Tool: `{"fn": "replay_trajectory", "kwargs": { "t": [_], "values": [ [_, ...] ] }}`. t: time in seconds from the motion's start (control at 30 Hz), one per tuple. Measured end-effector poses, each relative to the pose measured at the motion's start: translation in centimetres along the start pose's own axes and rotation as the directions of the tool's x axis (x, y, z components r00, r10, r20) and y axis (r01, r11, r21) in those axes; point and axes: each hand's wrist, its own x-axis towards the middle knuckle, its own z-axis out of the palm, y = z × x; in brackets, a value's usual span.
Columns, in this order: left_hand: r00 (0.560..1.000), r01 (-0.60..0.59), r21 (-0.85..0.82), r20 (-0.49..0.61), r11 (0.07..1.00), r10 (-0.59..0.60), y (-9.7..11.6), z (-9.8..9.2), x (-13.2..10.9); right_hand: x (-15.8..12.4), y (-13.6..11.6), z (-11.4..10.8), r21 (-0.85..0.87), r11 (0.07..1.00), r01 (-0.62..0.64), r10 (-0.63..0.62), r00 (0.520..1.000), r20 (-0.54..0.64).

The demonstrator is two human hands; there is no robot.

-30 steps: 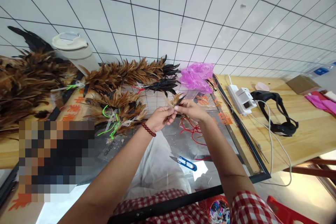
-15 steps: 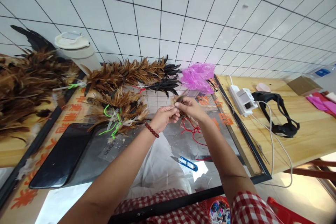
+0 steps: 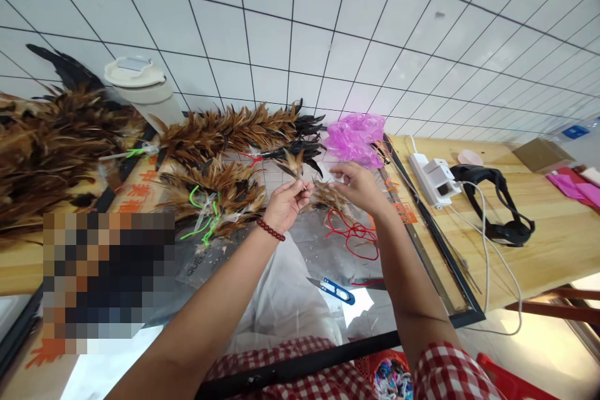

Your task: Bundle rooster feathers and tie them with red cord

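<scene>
My left hand (image 3: 285, 203) is closed in a pinch on a small brown feather (image 3: 294, 164) that stands up from its fingers. My right hand (image 3: 359, 185) hovers just to the right, fingers curled, over a small bunch of brown feathers (image 3: 327, 195) lying on the glass sheet (image 3: 407, 244). Whether it grips them I cannot tell. Red string (image 3: 351, 234) lies in loops below the right hand. Blue thread snips (image 3: 335, 289) rest nearer to me on the glass.
Long brown-and-black feather bundles (image 3: 225, 131) tied with green and red string lie at the back left. A white tumbler (image 3: 140, 90) leans on the wall. A pink plastic bag (image 3: 355, 135), a power strip (image 3: 429, 178) and a black headset (image 3: 501, 203) sit to the right.
My hands have moved apart. The left hand now holds one feather raised alone, and the right hand has shifted right, away from it.
</scene>
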Motion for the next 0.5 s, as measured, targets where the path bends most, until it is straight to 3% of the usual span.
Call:
{"fn": "replay_trajectory", "kwargs": {
  "t": [0.13, 0.33, 0.43, 0.5],
  "values": [
    [0.997, -0.006, -0.053, -0.081, 0.999, 0.002, 0.4, 0.1, 0.1, -0.4, 1.4, -1.4, -0.184, 0.978, -0.099, 0.132, 0.976, 0.171],
    [0.999, -0.004, -0.024, -0.037, 1.0, 0.003, 0.2, 0.1, 0.2, -0.2, 0.5, 1.3, -0.001, 0.994, 0.108, -0.1, 0.921, 0.376],
    [0.999, 0.007, 0.023, -0.048, 1.0, -0.005, 0.2, 0.0, 0.2, 0.0, 0.3, 2.4, 0.011, 0.987, 0.161, -0.154, 0.918, 0.366],
    [0.998, 0.01, 0.044, -0.064, 0.999, -0.007, 0.2, 0.1, 0.2, 0.0, 0.4, 2.4, 0.125, 0.986, 0.106, -0.139, 0.946, 0.291]
  ]
}}
